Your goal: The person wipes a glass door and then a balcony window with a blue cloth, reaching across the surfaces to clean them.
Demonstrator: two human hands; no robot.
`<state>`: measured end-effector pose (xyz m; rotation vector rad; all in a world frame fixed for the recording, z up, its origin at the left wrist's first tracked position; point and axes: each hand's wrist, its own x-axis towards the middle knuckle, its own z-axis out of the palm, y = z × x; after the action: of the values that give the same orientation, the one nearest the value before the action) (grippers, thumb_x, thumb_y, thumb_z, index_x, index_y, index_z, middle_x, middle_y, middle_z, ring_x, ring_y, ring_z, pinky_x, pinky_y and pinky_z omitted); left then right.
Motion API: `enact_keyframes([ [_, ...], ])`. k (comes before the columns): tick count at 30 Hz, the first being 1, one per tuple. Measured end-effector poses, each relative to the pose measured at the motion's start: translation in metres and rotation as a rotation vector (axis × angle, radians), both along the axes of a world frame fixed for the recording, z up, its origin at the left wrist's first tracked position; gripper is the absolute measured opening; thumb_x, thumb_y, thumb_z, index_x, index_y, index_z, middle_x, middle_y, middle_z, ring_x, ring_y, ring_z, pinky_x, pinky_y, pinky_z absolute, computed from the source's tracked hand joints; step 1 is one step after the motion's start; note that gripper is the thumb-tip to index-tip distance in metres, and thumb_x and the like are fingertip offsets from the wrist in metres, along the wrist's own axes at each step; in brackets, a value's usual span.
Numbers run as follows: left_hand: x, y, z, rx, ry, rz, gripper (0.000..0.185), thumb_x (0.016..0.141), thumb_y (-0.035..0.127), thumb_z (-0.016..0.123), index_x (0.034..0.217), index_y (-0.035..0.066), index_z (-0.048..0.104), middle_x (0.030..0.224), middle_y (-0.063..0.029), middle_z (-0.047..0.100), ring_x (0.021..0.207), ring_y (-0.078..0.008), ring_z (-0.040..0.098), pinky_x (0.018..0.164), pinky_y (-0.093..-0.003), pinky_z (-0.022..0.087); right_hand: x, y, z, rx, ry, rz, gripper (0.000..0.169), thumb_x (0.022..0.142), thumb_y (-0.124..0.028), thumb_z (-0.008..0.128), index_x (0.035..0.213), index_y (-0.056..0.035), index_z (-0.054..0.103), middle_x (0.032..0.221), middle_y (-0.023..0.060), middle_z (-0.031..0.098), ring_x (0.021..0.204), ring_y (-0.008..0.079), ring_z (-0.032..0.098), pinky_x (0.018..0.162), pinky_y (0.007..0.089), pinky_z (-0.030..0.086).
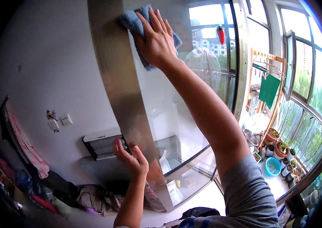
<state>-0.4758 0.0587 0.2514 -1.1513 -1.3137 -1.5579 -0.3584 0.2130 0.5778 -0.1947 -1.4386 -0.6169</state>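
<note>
My right hand [158, 42] is raised high and presses a blue-grey cloth [133, 22] flat against a glass door panel [163, 99], beside the panel's wide brown metal frame [118, 71]. Parts of the cloth stick out around the fingers. Lower down, my left hand [133, 159] is beside the lower part of the same frame, with its fingers apart and nothing in it. Whether it touches the frame I cannot tell. A red chili-shaped ornament [221, 35] shows at the panel's upper right.
Left of the frame, a white wall bears switches [65, 120] and a vented appliance [104, 145]. Bags [91, 198] and clothes lie below. Beyond the door at right stand a wooden rack [269, 55] with a green cloth [269, 88], potted plants [282, 148] and a blue basin [273, 166].
</note>
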Motion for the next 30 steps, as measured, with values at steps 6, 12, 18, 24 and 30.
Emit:
enact_keyframes([
  [6,0.048,0.011,0.026,-0.31,0.288,0.324,0.068,0.094,0.031,0.058,0.158,0.016,0.042,0.164,-0.0322,0.024,0.151,-0.0526,0.026,0.118,-0.0697,0.02,0.026,0.03,0.047,-0.077,0.033,-0.056,0.061,0.1,-0.023,0.053,0.157,-0.0094,0.039,0.163,0.0266,0.033,0.153,0.0444,0.029,0.125,0.0552,0.024],
  [12,0.042,0.025,0.017,-0.364,0.326,0.542,0.064,0.095,0.038,0.056,0.157,0.022,0.046,0.166,-0.0342,0.019,0.154,-0.0547,0.018,0.118,-0.0729,0.012,0.087,0.097,0.078,-0.201,0.155,-0.013,0.057,0.099,-0.022,0.053,0.154,-0.0087,0.044,0.162,0.0262,0.035,0.153,0.0449,0.028,0.126,0.0514,0.025],
  [18,0.043,0.035,0.013,-0.288,0.323,0.591,0.066,0.093,0.041,0.058,0.156,0.026,0.047,0.165,-0.035,0.022,0.154,-0.054,0.018,0.122,-0.0683,0.007,0.152,0.115,0.087,-0.396,0.238,0.787,0.046,0.11,-0.039,0.041,0.139,-0.0057,0.055,0.126,0.024,0.056,0.119,0.0406,0.052,0.107,0.0477,0.039],
  [24,0.044,0.036,0.017,-0.264,0.362,0.689,0.062,0.101,0.049,0.05,0.155,0.019,0.047,0.167,-0.0323,0.019,0.154,-0.053,0.019,0.12,-0.0698,0.011,0.115,0.11,0.077,-0.503,0.327,0.044,0.059,0.096,-0.032,0.057,0.141,0.0062,0.052,0.15,0.0335,0.046,0.14,0.0454,0.045,0.118,0.05,0.034],
  [30,0.045,0.042,0.018,-0.238,0.384,0.675,0.056,0.103,0.043,0.048,0.154,0.019,0.047,0.167,-0.0308,0.019,0.154,-0.0517,0.02,0.118,-0.0696,0.015,-0.022,0.03,0.04,0.204,-0.112,0.283,0.057,0.099,-0.036,0.047,0.153,-0.0172,0.05,0.164,0.029,0.029,0.155,0.0422,0.026,0.128,0.0549,0.014],
])
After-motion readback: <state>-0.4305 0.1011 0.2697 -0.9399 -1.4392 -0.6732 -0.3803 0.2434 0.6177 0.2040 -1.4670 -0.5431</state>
